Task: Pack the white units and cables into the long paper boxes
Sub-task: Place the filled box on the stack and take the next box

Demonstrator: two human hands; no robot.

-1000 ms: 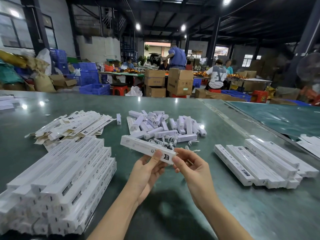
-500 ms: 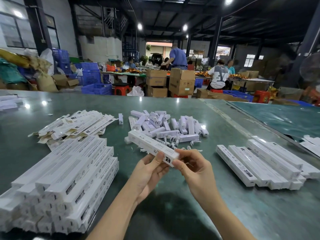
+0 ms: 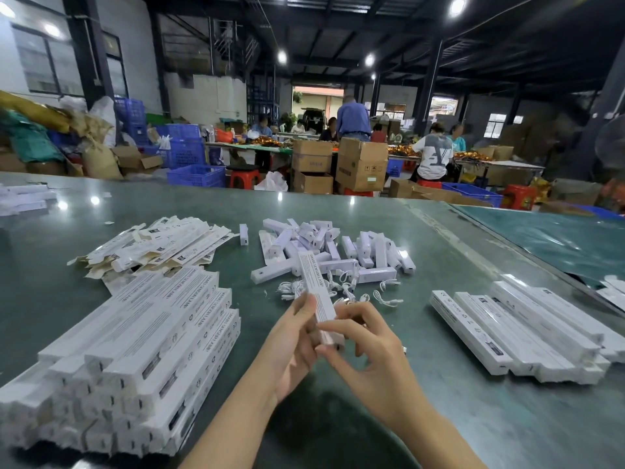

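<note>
I see the desk (image 3: 439,418) filling the lower frame, with a big stack of boxes (image 3: 135,350) at lower left, a smaller row of boxes (image 3: 521,336) at right, flat sleeves (image 3: 152,245) at upper left, and the pile of units (image 3: 338,248) with loose cables (image 3: 358,289) at centre.

The box (image 3: 316,292) in my hands sits dead centre, lifted off the desk. Its long axis runs away from me, up the frame toward the units, near end low between my palms. My left hand (image 3: 294,340) is curled round the near part from the left; my right hand (image 3: 365,353) pinches the near end with thumb and forefinger, likely working the end flap, though I cannot see it clearly. Both hands are equally close; the right one has the end.

A second ago this box lay crosswise, stretching off to the left of the frame; it has since swung round to point away from me, and its near end has dropped into both hands.
</note>
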